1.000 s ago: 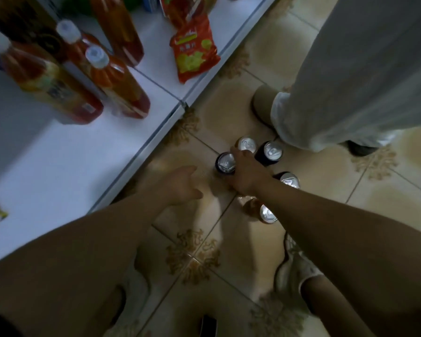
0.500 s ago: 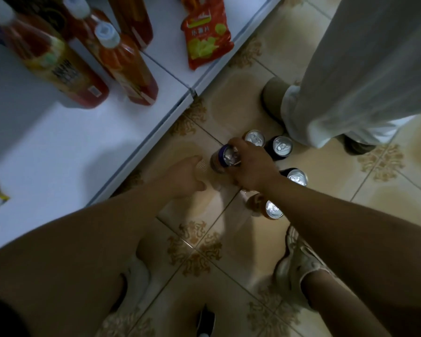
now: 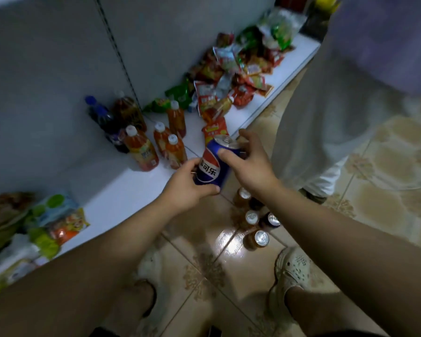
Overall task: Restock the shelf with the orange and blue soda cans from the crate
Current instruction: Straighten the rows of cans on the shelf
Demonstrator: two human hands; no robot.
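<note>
The white shelf along the wall carries snack packets and orange drink bottles. Just off its front edge both hands hold one blue can tilted in the air: left hand fingers curled round the base, right hand fingers gripping near the top. Its red-white-blue emblem reads 可乐. More cans stand on the floor below

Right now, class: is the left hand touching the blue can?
Touching. The head view shows the left hand curled round the lower end of the blue can.
</note>
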